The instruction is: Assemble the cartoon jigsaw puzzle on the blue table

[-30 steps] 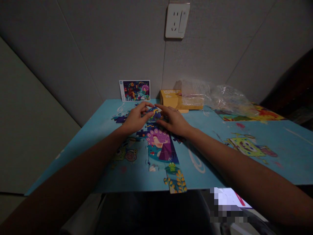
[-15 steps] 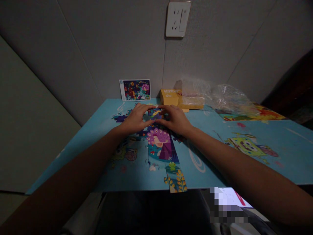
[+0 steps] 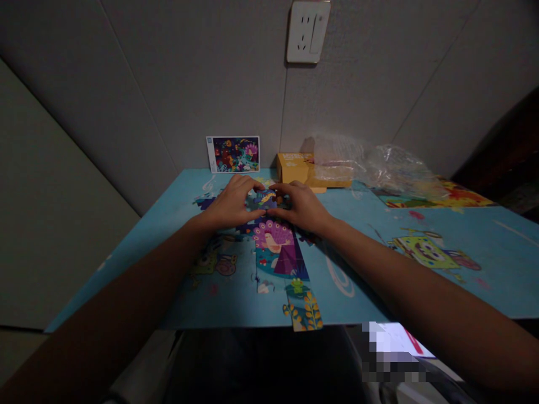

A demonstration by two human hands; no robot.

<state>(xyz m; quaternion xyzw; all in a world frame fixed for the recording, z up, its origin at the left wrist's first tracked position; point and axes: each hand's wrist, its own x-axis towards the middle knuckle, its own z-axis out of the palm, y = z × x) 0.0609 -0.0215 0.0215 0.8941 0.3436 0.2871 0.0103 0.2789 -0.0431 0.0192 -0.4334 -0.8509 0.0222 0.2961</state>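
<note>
My left hand (image 3: 234, 205) and my right hand (image 3: 300, 209) face each other at the far middle of the table. Between them is a dark blue puzzle piece (image 3: 266, 198) with a yellow figure, its sides pinched by fingers and thumbs of both hands. Just nearer to me lies a joined section of jigsaw puzzle (image 3: 274, 247) with a pink peacock. A frog-and-leaves strip (image 3: 304, 307) extends from it to the table's front edge. Other dark puzzle pieces (image 3: 205, 203) lie left of my left hand, partly covered by it.
A picture card (image 3: 236, 154) leans on the wall. Right of it stand a yellow box (image 3: 295, 167) and crumpled clear plastic (image 3: 396, 168). A colourful sheet (image 3: 467, 193) lies at the far right of the blue cartoon-printed table (image 3: 362, 247). A wall socket (image 3: 308, 32) is above.
The puzzle piece has tilted and shifted slightly towards me between my hands. My thumbs have come together at its near edge, and my fingertips have drawn slightly apart at its far side.
</note>
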